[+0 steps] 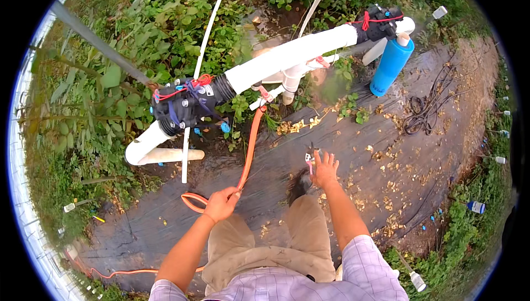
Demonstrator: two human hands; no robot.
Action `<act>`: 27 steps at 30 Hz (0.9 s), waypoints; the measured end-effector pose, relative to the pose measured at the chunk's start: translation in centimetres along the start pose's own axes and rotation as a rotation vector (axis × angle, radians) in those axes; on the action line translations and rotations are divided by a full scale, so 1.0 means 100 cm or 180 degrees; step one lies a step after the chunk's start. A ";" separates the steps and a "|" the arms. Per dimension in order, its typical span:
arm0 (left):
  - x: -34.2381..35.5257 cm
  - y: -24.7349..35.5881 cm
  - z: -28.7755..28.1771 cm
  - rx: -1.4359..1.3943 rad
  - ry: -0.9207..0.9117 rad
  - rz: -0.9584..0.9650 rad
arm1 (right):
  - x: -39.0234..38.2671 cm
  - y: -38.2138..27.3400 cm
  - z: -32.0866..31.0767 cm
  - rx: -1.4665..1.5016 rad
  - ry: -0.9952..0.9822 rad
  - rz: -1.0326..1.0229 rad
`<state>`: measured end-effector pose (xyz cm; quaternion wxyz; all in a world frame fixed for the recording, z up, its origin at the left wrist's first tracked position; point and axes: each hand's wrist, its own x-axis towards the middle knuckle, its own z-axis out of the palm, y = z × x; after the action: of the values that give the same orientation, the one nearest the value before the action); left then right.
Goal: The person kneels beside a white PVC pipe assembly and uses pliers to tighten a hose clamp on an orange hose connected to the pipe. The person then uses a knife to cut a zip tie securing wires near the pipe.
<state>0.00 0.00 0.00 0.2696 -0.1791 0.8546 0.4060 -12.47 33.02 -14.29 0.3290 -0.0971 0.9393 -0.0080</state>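
Note:
My left hand (222, 204) is closed around an orange hose (252, 149), just above my left knee. From that grip the hose rises to a white pipe fitting with a pink-handled valve (264, 95), and a loop of it lies to the left of the hand. My right hand (324, 171) is held out over the ground, fingers partly bent. Between its thumb and fingers is a small whitish piece with a pink strip (309, 163), too small and blurred to name exactly.
A thick white pipe (295, 58) with black couplings (185, 106) crosses ahead. A blue cylinder (392, 66) hangs from its right end. Black tubing (425, 110) lies coiled on dark ground sheeting (359, 130) strewn with dry leaves. Green plants (132, 52) grow beyond the pipe.

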 end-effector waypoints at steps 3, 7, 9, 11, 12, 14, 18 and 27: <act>0.045 0.028 0.031 0.0312 -0.0277 0.0537 | 0.006 0.010 0.006 0.0843 0.0055 -0.0335; 0.072 0.066 0.053 0.0386 -0.0870 0.0706 | -0.029 -0.019 -0.052 0.2256 -0.0164 -0.1460; 0.083 0.081 0.058 0.0076 -0.0961 0.0907 | -0.037 -0.031 -0.074 0.1680 -0.0443 -0.1909; 0.103 0.097 0.060 -0.0153 -0.1112 0.1102 | -0.030 -0.033 -0.082 0.1546 -0.0462 -0.1744; 0.111 0.101 0.059 -0.0095 -0.0800 0.1266 | -0.019 -0.029 -0.076 0.1711 -0.0563 -0.1596; 0.135 0.102 0.056 0.0095 -0.0153 0.1604 | 0.010 -0.027 -0.081 0.1807 -0.0386 -0.1442; 0.200 0.074 0.048 -0.0006 0.1539 0.1242 | 0.107 -0.004 -0.098 0.2042 0.0168 -0.0785; 0.371 -0.079 0.122 -0.0208 0.0659 -0.0692 | 0.195 0.076 -0.147 0.3145 -0.1211 -0.0032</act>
<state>-21.32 1.63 -33.62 0.2164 -0.3201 0.8398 0.3814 -37.87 36.12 -15.39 0.5001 0.0653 0.7467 -0.4336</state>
